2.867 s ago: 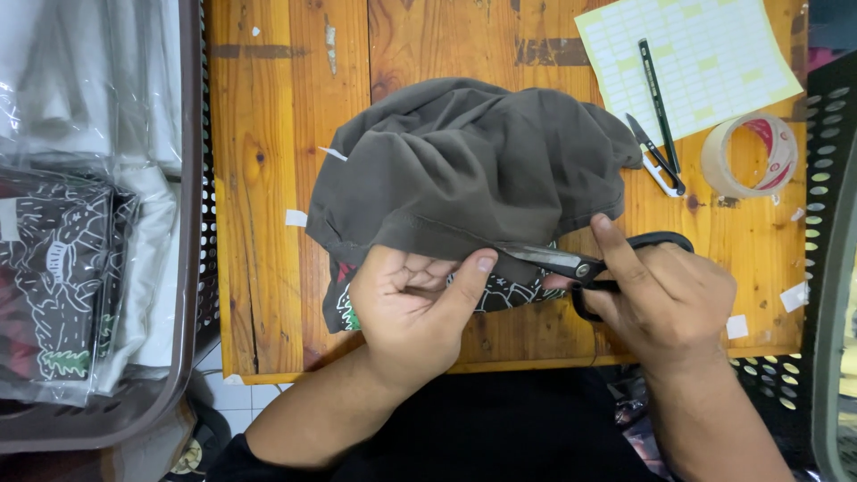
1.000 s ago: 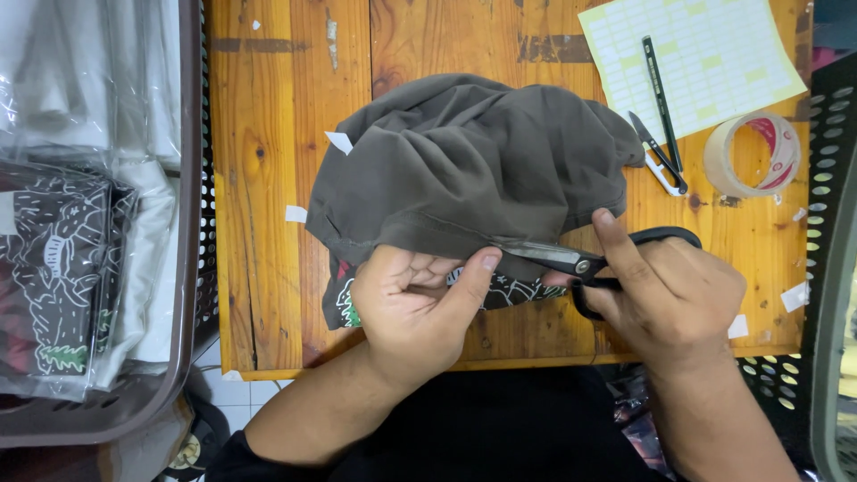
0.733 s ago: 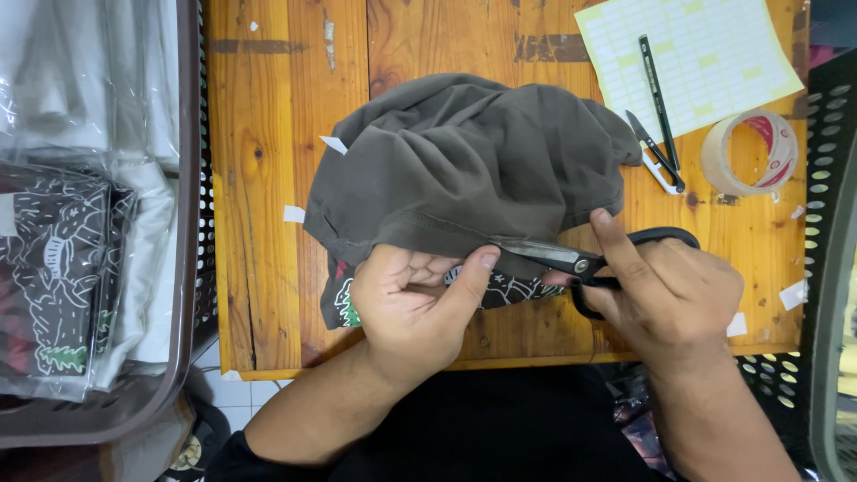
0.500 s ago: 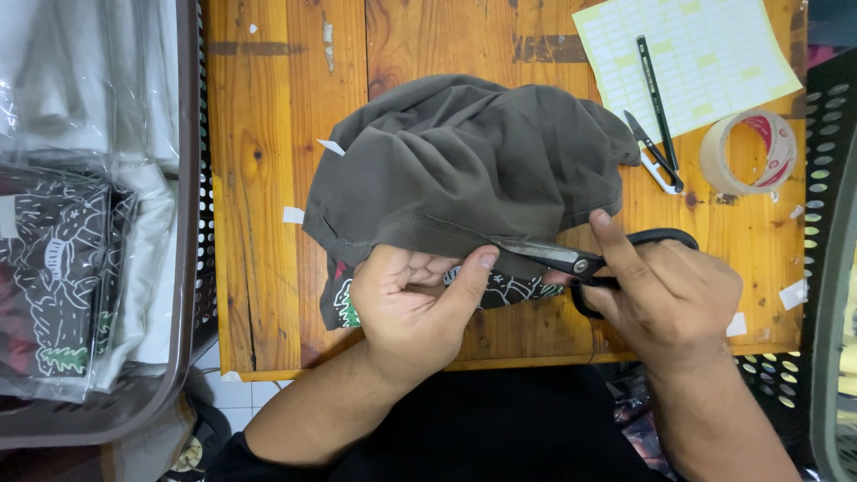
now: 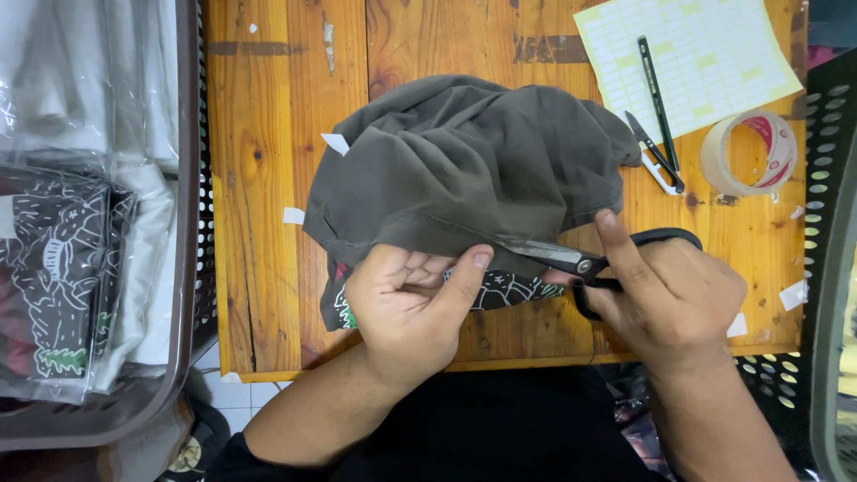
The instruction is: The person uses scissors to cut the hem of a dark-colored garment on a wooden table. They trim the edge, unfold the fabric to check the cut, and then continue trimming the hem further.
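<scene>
My left hand [image 5: 406, 308] pinches the hem of the grey shirt [image 5: 464, 174], which lies bunched mid-desk; my right hand [image 5: 674, 299] is closed through the handles of the scissors [image 5: 580, 261], blades nearly shut at the hem. The blade tips sit close to my left thumb, so a slip could nick it, and loose folds could slide under the blades and get cut. The wooden desk [image 5: 259, 223] is scratched, with paper scraps, a sheet [image 5: 705, 45], pen [image 5: 656, 80], snips [image 5: 652, 152] and tape [image 5: 748, 153] far right. A basket [image 5: 183, 268] of bagged clothes stands left.
</scene>
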